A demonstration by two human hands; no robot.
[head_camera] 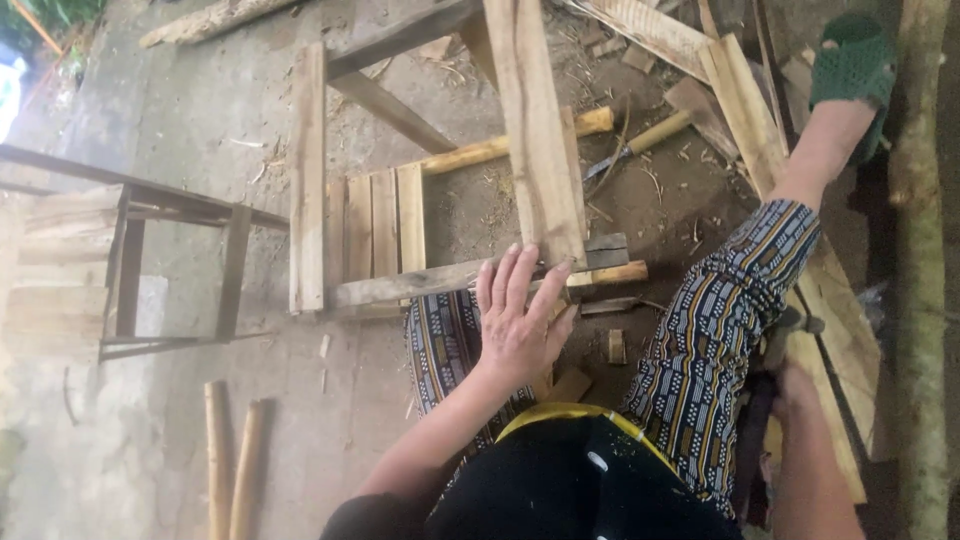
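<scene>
My left hand (520, 315) lies flat, fingers spread, on the near end of a long wooden plank (535, 130) that rests across a low frame of slats (385, 225). The palm presses the plank where it meets a cross rail (420, 283). My right hand (790, 385) is down at my right side beside my patterned trouser leg (715, 330), mostly hidden behind it; I cannot see its fingers. My right foot in a green sandal (850, 60) is stretched out towards the top right.
A hammer or chisel with a wooden handle (640, 140) lies on the dirt beyond the plank. Loose boards (760, 130) are stacked at right. A dark wooden stool frame (170, 270) stands at left, and two round sticks (232, 460) lie at lower left.
</scene>
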